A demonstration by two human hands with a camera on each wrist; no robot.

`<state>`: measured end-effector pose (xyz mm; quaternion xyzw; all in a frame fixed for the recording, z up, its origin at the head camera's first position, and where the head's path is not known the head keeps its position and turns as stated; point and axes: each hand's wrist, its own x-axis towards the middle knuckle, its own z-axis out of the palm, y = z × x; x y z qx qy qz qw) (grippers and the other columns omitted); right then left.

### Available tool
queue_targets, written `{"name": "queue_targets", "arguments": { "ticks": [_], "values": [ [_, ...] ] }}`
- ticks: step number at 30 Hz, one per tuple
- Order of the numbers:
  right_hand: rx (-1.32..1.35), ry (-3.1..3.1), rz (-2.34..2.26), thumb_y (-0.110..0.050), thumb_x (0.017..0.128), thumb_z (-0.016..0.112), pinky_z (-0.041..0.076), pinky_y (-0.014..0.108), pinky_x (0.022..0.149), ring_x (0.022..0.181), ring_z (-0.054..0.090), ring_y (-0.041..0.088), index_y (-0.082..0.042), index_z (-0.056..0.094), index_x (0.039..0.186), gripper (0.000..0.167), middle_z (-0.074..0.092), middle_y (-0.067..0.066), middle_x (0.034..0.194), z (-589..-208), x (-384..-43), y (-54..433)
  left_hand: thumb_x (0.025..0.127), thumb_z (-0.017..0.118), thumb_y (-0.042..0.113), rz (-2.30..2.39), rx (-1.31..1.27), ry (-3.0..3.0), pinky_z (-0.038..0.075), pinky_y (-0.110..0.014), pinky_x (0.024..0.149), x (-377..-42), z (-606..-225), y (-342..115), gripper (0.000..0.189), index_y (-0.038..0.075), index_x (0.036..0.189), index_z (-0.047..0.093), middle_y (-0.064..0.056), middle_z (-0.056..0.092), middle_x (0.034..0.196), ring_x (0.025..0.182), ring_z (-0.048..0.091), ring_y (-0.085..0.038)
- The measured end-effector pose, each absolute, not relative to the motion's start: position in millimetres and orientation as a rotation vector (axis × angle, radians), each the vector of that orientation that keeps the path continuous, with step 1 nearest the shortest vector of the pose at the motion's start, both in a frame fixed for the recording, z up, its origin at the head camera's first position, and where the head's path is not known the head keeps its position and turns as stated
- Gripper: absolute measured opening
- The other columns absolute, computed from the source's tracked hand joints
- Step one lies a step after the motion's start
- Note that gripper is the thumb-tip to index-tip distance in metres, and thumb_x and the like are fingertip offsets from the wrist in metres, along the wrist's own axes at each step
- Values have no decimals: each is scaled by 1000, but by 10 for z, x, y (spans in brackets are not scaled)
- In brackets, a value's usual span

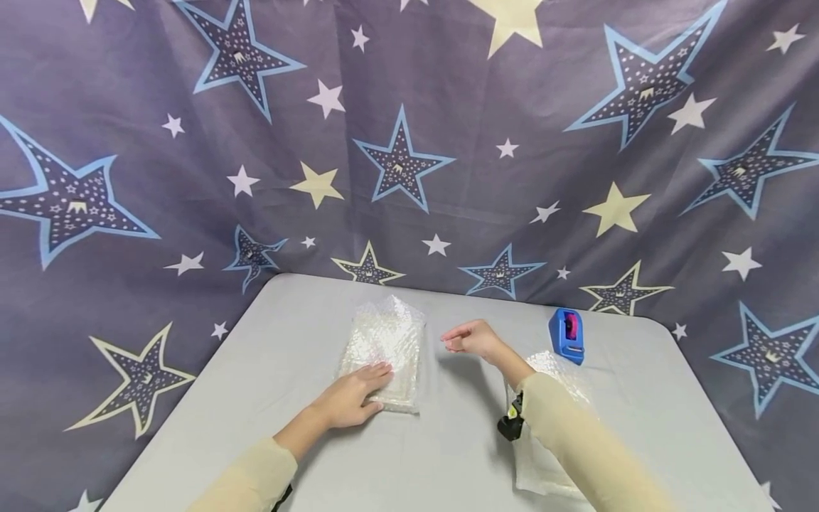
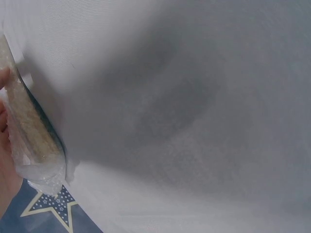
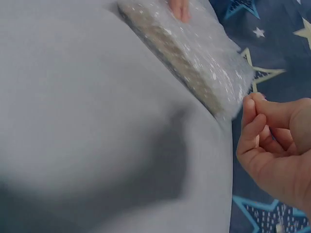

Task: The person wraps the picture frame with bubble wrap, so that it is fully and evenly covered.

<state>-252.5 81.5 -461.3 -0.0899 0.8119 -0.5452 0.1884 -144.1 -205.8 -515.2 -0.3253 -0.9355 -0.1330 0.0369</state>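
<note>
A bubble-wrapped rectangular package (image 1: 390,341) lies on the table left of centre, its clear wrap loose at the far end. My left hand (image 1: 350,395) rests on its near left part, fingers stretched over the top and the thumb by the near edge. In the left wrist view, the package (image 2: 36,126) shows at the left edge beside part of that hand. My right hand (image 1: 472,338) hovers over the table to the right of the package. In the right wrist view, this hand's (image 3: 277,145) fingers are curled with thumb and fingertips together; nothing between them can be made out.
Partly beneath the right forearm lies a second bubble-wrapped bundle (image 1: 540,466). A blue tape dispenser (image 1: 566,336) with a pink core stands behind it, at the far right. Star-printed cloth (image 1: 409,235) hangs along the back of the pale table (image 1: 461,455).
</note>
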Motion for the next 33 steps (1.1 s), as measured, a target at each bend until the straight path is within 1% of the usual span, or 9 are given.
{"name": "queue_targets", "arguments": {
  "ticks": [4, 7, 12, 17, 20, 24, 27, 29, 33],
  "values": [
    [-372, 2325, -1492, 7, 82, 63, 60, 43, 85, 74, 73, 15, 13, 68, 104, 24, 73, 24, 94, -4631, -2515, 642, 88, 62, 29, -406, -1016, -2865, 36, -44, 118, -1457, -5142, -2047, 58, 3, 139, 50, -12, 48, 147, 139, 44, -29],
    [-477, 2366, -1444, 7, 81, 64, 63, 36, 77, 72, 73, 17, 12, 68, 107, 27, 74, 24, 89, -4640, -2520, 527, 88, 62, 28, -408, -1017, -2871, 36, -44, 117, -1465, -5133, -2039, 58, 3, 138, 50, -12, 48, 147, 139, 44, -29],
    [-597, 2403, -1346, 4, 80, 69, 56, 20, 62, 63, 68, 8, 7, 65, 117, 38, 74, 20, 79, -4666, -2537, 362, 88, 63, 28, -425, -1014, -2873, 37, -45, 117, -1476, -5127, -2038, 58, 3, 138, 50, -13, 48, 147, 138, 44, -30],
    [-671, 2445, -1264, 0, 81, 70, 50, 12, 59, 59, 56, -4, 7, 67, 109, 29, 74, 19, 83, -4710, -2549, 222, 88, 62, 29, -424, -1026, -2878, 36, -45, 117, -1479, -5131, -2032, 59, 3, 139, 49, -13, 48, 147, 139, 44, -30],
    [-781, 2496, -1235, 1, 82, 68, 48, 11, 59, 59, 53, -4, 7, 66, 101, 20, 73, 20, 83, -4733, -2569, 135, 88, 62, 28, -420, -1026, -2889, 35, -44, 118, -1475, -5122, -2030, 58, 3, 139, 49, -12, 48, 148, 139, 43, -29],
    [-943, 2542, -1265, 0, 81, 66, 49, 16, 59, 60, 54, 4, 5, 62, 92, 12, 70, 19, 77, -4774, -2630, 15, 88, 62, 28, -408, -1018, -2896, 35, -44, 118, -1466, -5109, -2035, 58, 3, 139, 49, -12, 47, 148, 139, 43, -29],
    [-1025, 2547, -1287, -1, 80, 65, 49, 19, 57, 60, 54, 8, 0, 61, 87, 8, 67, 11, 69, -4833, -2695, -71, 89, 61, 28, -410, -1017, -2904, 34, -44, 118, -1456, -5107, -2040, 58, 3, 140, 48, -13, 47, 148, 139, 43, -29],
    [-1101, 2566, -1289, -4, 79, 64, 47, 18, 55, 58, 52, 7, -6, 60, 84, 6, 63, 1, 65, -4892, -2744, -120, 90, 61, 27, -419, -1021, -2907, 34, -45, 118, -1449, -5110, -2041, 57, 2, 140, 48, -13, 47, 148, 139, 43, -30],
    [-1108, 2638, -1237, -3, 77, 64, 45, 18, 52, 56, 51, 7, -8, 57, 81, 9, 60, -1, 63, -4938, -2733, -198, 89, 61, 27, -427, -1026, -2890, 35, -46, 118, -1435, -5118, -2045, 57, 1, 139, 49, -14, 48, 147, 139, 44, -30]
  ]
}}
